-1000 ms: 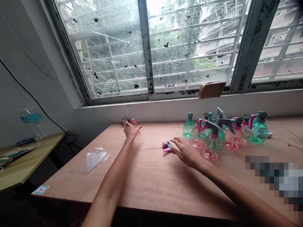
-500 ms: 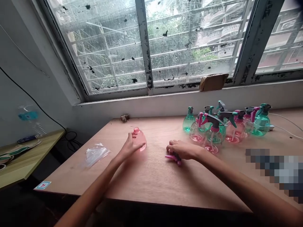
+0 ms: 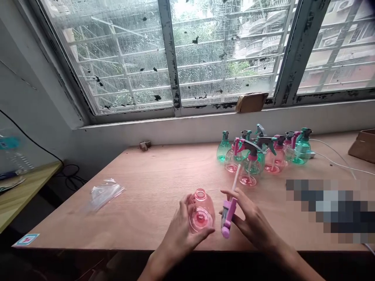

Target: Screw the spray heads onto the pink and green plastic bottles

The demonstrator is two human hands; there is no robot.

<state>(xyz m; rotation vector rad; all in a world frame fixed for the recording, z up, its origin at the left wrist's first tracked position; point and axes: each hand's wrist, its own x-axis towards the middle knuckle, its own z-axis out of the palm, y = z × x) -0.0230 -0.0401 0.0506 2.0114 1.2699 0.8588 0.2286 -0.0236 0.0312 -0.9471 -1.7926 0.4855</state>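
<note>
A clear pink bottle [image 3: 207,205] with an uncapped round neck is gripped in my left hand [image 3: 184,226], its mouth facing up. My fingers wrap its left side and the thumb lies along its lower front. To its right, my right hand [image 3: 249,216] holds a pink and grey spray head [image 3: 227,218] between thumb and fingers. A pale dip tube [image 3: 236,177] points up and away from the spray head. Bottle and spray head are apart, above the front part of the wooden table [image 3: 140,210].
Several pink and green spray bottles [image 3: 247,179] stand together at the back right. A crumpled clear plastic bag [image 3: 107,193] lies on the left. Further back are a small brown object [image 3: 144,146] and, at the right edge, a cardboard box [image 3: 363,146]. White cables [image 3: 334,162] cross the right side.
My left hand has brought the pink bottle right and nearer to me. My right hand has lifted the spray head off the table and turned it, so its tube now shows. The view has shifted right.
</note>
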